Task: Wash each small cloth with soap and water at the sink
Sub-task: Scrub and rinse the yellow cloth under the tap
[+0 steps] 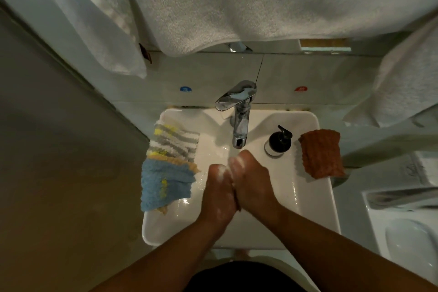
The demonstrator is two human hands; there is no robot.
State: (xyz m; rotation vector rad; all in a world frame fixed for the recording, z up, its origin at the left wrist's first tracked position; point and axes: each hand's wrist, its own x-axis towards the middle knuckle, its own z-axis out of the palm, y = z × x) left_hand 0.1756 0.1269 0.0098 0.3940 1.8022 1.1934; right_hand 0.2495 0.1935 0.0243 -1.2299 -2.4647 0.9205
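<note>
My left hand and my right hand press together palm to palm over the white sink, just below the spout of the chrome faucet. Both hands carry white lather and hold no cloth. On the sink's left rim lie a grey, white and yellow striped cloth and a blue cloth, with a peach cloth showing between them. A rust-brown cloth lies on the right rim. A black pump soap bottle stands between the faucet and the brown cloth.
White towels hang over the wall above the faucet, with another towel at the right. A white fixture stands to the right of the sink. A bare wall closes in the left side.
</note>
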